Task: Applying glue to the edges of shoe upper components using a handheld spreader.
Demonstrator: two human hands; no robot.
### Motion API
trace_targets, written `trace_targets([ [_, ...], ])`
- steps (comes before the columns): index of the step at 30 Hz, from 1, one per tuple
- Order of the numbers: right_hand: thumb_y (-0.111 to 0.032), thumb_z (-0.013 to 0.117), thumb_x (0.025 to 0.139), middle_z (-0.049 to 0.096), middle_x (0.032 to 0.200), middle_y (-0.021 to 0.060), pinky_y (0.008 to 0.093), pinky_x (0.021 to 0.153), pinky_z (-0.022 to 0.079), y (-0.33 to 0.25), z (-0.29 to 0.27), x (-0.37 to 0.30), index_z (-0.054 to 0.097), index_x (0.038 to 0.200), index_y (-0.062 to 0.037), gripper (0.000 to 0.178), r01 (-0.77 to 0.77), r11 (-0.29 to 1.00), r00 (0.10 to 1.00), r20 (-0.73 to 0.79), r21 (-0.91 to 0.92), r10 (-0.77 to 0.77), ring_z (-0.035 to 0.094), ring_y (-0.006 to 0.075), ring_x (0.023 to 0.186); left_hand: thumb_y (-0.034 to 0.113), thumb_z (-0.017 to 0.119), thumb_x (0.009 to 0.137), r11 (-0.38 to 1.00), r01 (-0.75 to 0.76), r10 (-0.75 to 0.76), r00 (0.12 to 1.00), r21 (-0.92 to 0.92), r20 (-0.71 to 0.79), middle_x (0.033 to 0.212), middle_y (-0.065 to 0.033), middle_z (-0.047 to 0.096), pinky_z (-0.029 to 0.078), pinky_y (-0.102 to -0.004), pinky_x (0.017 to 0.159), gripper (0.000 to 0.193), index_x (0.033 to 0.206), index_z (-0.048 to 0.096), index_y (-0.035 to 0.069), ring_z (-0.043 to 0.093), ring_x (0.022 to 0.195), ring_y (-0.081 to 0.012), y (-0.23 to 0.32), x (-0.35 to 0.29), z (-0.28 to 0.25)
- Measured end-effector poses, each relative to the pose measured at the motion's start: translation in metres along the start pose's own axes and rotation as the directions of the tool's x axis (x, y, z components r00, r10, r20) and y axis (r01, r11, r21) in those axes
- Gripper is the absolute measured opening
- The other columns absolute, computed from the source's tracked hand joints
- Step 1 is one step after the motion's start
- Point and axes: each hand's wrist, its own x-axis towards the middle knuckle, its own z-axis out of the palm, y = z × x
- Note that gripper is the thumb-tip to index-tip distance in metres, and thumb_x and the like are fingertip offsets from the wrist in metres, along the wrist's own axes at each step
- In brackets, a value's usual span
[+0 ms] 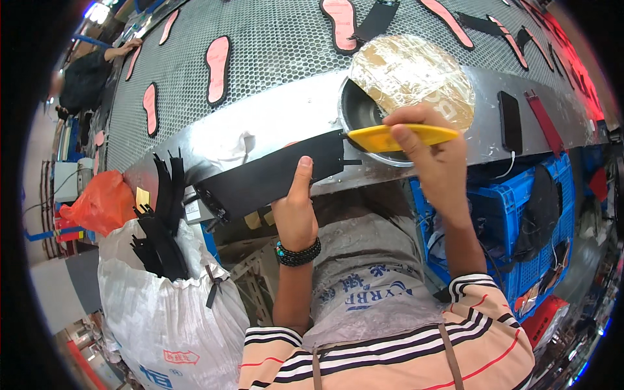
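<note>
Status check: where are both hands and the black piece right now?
Left hand pins black strip flat on metal ledge. Right hand grips yellow scraper, tip at strip's end, over the round pan. Nothing blocking.

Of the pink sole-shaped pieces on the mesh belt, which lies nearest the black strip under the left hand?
The pink sole standing upright at centre-left, directly above the black strip; the others sit farther left or along the top edge.

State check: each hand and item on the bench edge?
left hand: pressing the black strip down
black strip: flat on the metal ledge
right hand: gripping the yellow scraper
yellow scraper: level, tip near the strip's end
bowl: partly covered by wrapped disc
phone: lying flat, cable attached
</note>
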Motion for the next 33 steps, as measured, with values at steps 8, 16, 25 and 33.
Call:
trace_targets([
  [8,-0.014,0.066,0.096,0.069,0.088,0.0115,0.0276,0.069,0.051,-0.005,0.014,-0.011,0.067,0.099,0.0018,0.016,-0.108,0.994,0.987,0.119,-0.034,0.112,0.066,0.0140,0.077,0.005,0.070,0.093,0.999,-0.051,0.051,0.999,-0.012,0.006,0.109,-0.0019,0.067,0.053,-0.0282,0.081,0.024,0.116,0.063,0.008,0.064,0.097,-0.0112,0.004,-0.004,0.003],
  [16,-0.009,0.071,0.090,0.069,0.088,0.0094,0.0309,0.067,0.051,-0.004,0.014,-0.003,0.069,0.100,-0.0013,0.013,0.089,0.994,0.996,-0.002,-0.062,-0.089,0.065,0.0189,0.075,0.003,0.071,0.092,0.998,-0.051,0.051,0.999,0.019,0.016,0.108,-0.0022,0.066,0.053,-0.0265,0.078,0.029,0.119,0.060,0.008,0.065,0.095,-0.0110,0.004,-0.006,0.006],
  [25,-0.009,0.080,0.076,0.067,0.090,0.0050,0.0343,0.072,0.051,-0.006,0.001,-0.009,0.073,0.099,-0.0066,0.024,0.372,0.898,0.886,0.377,-0.233,-0.270,0.061,0.0240,0.084,0.013,0.067,0.097,0.989,-0.111,0.112,0.994,0.095,-0.006,0.097,-0.0054,0.069,0.049,-0.0281,0.078,0.016,0.099,0.067,-0.003,0.062,0.085,-0.0123,0.006,0.001,0.001],
  [33,-0.008,0.080,0.075,0.067,0.090,0.0061,0.0349,0.073,0.051,-0.016,-0.019,0.006,0.074,0.099,-0.0060,0.025,0.397,0.911,0.816,0.498,-0.114,-0.294,0.062,0.0248,0.086,0.008,0.069,0.094,0.998,0.032,-0.029,0.998,0.055,-0.049,0.106,-0.0047,0.067,0.056,-0.0284,0.073,0.023,0.116,0.062,0.005,0.066,0.091,-0.0130,0.005,-0.004,0.003],
])
